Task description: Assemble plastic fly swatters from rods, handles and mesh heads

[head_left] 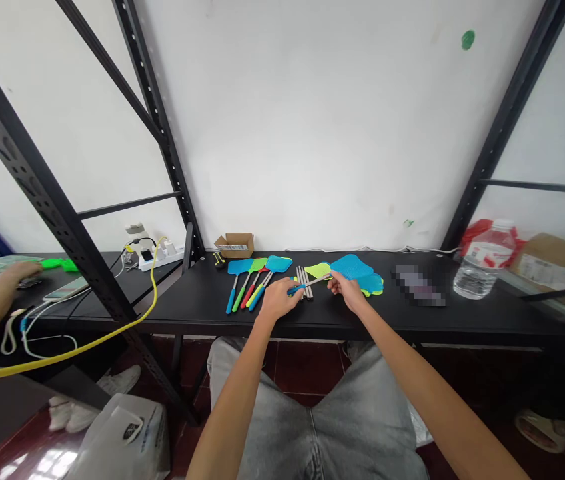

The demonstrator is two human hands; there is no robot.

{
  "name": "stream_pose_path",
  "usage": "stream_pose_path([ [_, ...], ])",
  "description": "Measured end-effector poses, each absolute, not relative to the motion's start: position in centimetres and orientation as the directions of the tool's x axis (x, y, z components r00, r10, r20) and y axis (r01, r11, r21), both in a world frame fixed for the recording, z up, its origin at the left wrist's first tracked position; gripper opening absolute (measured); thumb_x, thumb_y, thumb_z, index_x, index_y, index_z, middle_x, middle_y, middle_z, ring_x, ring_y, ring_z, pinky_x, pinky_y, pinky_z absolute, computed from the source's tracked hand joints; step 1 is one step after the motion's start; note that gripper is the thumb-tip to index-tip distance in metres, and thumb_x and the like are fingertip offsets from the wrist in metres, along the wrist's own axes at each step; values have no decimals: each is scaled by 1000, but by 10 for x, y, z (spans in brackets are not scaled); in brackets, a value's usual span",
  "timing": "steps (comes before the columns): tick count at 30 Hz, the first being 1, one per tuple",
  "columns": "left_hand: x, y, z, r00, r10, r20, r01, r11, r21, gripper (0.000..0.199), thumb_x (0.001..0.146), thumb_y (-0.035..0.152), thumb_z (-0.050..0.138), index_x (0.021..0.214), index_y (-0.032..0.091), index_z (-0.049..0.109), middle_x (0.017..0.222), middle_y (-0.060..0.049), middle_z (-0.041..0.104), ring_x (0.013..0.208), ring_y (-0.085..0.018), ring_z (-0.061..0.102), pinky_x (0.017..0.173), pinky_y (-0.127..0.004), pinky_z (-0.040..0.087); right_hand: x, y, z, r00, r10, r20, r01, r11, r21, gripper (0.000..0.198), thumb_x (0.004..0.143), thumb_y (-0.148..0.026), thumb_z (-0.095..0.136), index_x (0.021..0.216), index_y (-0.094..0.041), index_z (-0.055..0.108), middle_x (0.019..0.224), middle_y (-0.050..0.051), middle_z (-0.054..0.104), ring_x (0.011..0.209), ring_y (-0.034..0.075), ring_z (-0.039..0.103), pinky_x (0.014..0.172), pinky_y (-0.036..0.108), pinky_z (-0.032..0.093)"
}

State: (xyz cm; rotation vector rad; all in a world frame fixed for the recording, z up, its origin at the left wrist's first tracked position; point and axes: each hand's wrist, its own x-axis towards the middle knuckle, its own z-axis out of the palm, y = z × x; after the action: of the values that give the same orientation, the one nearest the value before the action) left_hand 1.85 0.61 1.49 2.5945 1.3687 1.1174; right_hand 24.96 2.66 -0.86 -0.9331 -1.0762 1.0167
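Note:
My left hand (280, 299) is closed round the blue grip (296, 289) of a fly swatter handle, whose thin metal rod (316, 280) slants up to the right. At the rod's far end my right hand (346, 291) is pinched; its fingers hide the exact contact. Just beyond lie blue fly swatter heads (352, 267), with a yellow-green head (318, 270) to their left. Several loose metal rods (304, 275) lie side by side under the held handle. Left of my hands, several fly swatters (248, 283) with blue, green and red grips rest in a row.
A small open cardboard box (235, 246) stands at the back of the black table (187, 293). To the right are a blurred patch (420, 285), a large water bottle (483, 260) and a carton (557, 267). Black shelf posts flank me. Another person's hand (25, 272) and a yellow cable (151, 293) are left.

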Motion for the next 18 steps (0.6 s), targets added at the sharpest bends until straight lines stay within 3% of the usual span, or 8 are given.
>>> stream_pose_path([
  [6,17,10,11,365,699,615,718,-632,292,30,94,41,52,103,20,71,98,-6,71,91,-20,65,79,-27,45,250,24,-7,156,961,227,-160,251,-955,42,71,-58,73,59,-19,64,59,6,66,50,13,53,48,27,40],
  [11,16,11,13,334,711,619,738,-606,298,31,97,39,46,105,18,69,101,-8,70,94,-21,64,78,-27,45,252,22,-4,103,953,284,-154,297,-942,40,74,-57,70,76,-18,73,60,3,64,50,11,51,48,24,38],
  [18,16,15,11,245,712,658,792,-538,287,28,99,32,42,110,17,64,106,-9,69,98,-23,62,78,-30,46,253,22,-4,96,951,293,-138,305,-942,39,76,-56,68,79,-17,75,60,3,63,50,11,50,47,23,36],
])
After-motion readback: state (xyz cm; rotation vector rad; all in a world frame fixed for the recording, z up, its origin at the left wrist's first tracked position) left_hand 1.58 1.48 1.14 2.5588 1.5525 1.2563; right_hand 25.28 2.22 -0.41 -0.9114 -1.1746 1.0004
